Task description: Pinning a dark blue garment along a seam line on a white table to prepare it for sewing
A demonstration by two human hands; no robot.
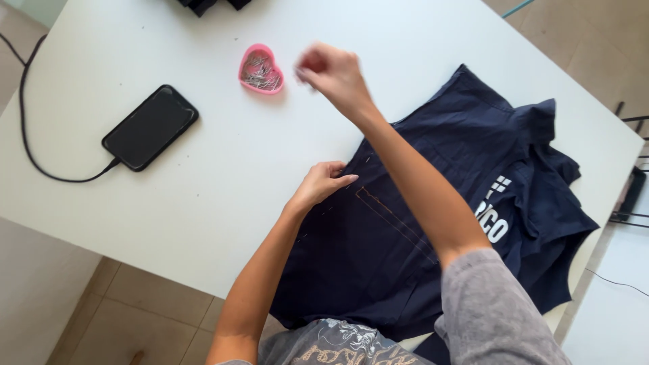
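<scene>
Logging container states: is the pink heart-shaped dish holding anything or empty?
Holding something: the pink heart-shaped dish has a heap of thin silvery pins inside. The right hand is beside it.

Bright, even daylight fills the view, and the white table (223, 182) gives soft glare. The right hand (334, 73) at 12 o'clock is motion-blurred; shadows are weak and short.

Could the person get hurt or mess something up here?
Maybe. The right hand is blurred beside the pink heart-shaped dish of pins, so a knock might spill them over the table. The left hand presses the edge of the dark blue garment, where pins seem to sit already, so fingers might get pricked.
</scene>
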